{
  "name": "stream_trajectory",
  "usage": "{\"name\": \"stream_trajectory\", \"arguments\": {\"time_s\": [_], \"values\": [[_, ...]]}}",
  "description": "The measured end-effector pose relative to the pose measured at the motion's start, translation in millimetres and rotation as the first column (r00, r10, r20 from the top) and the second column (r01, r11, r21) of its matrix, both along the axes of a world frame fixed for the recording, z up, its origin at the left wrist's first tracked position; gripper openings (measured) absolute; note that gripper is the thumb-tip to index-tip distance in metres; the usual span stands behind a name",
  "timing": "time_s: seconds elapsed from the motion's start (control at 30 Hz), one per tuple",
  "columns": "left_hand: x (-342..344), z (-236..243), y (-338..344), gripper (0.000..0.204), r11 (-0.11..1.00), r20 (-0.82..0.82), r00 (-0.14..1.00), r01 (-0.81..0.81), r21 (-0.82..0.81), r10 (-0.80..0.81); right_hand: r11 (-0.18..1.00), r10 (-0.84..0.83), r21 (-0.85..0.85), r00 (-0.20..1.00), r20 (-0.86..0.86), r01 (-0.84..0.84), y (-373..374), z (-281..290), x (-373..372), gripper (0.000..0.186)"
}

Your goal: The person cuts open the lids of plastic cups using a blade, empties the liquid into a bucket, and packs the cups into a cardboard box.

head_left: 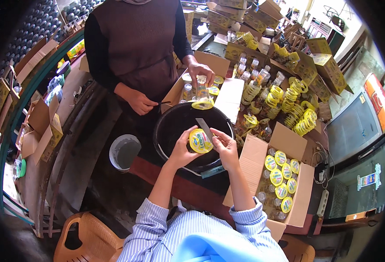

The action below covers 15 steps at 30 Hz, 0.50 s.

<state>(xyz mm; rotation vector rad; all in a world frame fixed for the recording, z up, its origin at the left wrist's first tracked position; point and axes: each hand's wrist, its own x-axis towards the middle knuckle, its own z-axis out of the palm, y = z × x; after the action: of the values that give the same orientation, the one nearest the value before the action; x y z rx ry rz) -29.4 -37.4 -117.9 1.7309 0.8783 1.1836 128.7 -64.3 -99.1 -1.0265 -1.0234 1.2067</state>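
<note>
While tight in right fingers (219, 134), knife (205, 129) diagonal, tip forward-left, yellow disc (199, 141) face-up, tight in left fingers (185, 135).

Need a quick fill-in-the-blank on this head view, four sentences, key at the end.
1. The left hand holds a round item mainly coloured ____.
2. The right hand holds a blade above a large tub coloured ____.
3. In the picture, the grey bucket stands to the ____ of that tub.
4. The open box of yellow-labelled containers is made of ____.

Missing words: yellow; black; left; cardboard.
</note>
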Motion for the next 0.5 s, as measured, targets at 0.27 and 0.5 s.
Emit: {"name": "stream_trajectory", "arguments": {"time_s": [0.27, 0.5], "values": [[0.0, -1.2, 1.1, 0.08, 1.0, 0.026, 0.999, -0.021, 0.003, 0.021, 1.0, -0.008, -0.027, 0.99, -0.14, 0.004, -3.9, 8.4, -12.2, 0.029], [2.2, -3.6, 1.4, 0.078, 0.994, -0.031, 0.994, -0.102, 0.049, 0.103, 1.0, -0.003, -0.017, 0.995, -0.096, 0.002, -10.0, 3.9, -17.1, 0.028]]}}
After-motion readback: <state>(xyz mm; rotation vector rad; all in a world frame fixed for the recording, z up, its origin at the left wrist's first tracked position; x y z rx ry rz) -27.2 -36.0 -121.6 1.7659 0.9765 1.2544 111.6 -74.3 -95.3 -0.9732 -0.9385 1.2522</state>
